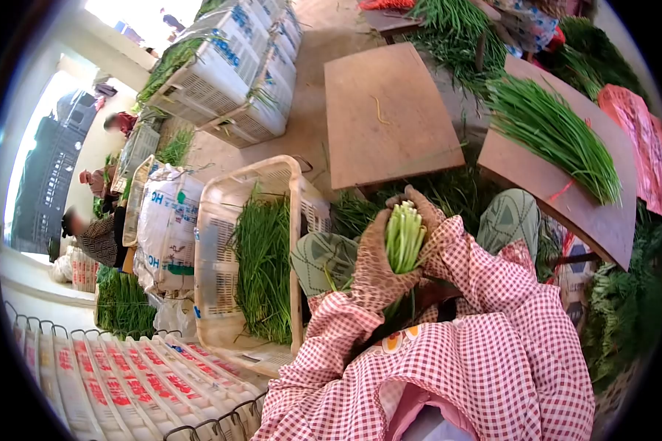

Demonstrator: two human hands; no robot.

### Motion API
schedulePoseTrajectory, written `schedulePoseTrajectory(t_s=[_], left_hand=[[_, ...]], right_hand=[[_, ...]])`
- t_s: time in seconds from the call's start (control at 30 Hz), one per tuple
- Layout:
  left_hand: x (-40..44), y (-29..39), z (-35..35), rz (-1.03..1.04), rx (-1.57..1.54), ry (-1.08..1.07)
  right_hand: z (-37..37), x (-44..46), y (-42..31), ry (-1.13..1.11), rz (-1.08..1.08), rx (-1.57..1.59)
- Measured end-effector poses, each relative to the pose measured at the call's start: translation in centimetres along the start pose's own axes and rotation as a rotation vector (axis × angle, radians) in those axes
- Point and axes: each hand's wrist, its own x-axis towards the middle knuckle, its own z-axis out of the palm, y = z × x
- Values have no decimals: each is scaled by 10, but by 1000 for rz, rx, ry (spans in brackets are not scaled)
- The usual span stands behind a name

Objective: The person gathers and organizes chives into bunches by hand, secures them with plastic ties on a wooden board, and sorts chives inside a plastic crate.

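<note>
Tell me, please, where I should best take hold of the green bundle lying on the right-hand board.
Probably around the middle of the bundle, from the wearer's side: it lies lengthwise across the board, which is bare along that edge, and its ends look loose.

Stacked white crates (224,73) at our eleven o'clock.
At nine we see a blue-lettered white sack (168,239), a person (101,239) beyond it; towards three, a pink bag (631,136).

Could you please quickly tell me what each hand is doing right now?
Left hand: closed around a bundle of green stalks.
Right hand: curled against the same bundle; how tightly cannot be told.
</note>
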Motion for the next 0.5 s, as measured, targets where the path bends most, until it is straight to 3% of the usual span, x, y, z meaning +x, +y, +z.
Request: schedulePoseTrajectory(t_s=[0.07, 0.1, 0.17, 0.27, 0.33, 0.37, 0.4, 0.43, 0.47, 0.5], left_hand=[[-13, -8, -7, 28, 22, 127], [-2, -11, 16, 28, -80, 155], [-4, -19, 2, -85, -324, 85], [-1, -43, 2, -115, -371, 79], [0, -25, -2, -240, -224, -1], [4, -10, -8, -292, -143, -30], [5, 8, -3, -143, -29, 32], [7, -17, 17, 79, 104, 32], [7, -4, 22, 78, -327, 110], [5, -9, 29, 81, -308, 109]], right_hand=[[40, -28, -3, 23, 23, 233], [22, -39, -17, -13, 10, 264], [29, -48, -21, -203, 85, 398], [32, -53, -18, -444, -36, 309], [19, -41, -9, -312, -309, -513], [13, -38, -6, -293, -411, -705], [10, -35, -4, -256, -515, -894], [31, -54, -16, -268, -402, -777], [30, -49, -10, -175, -495, -888], [29, -43, -4, -69, -579, -1000]])
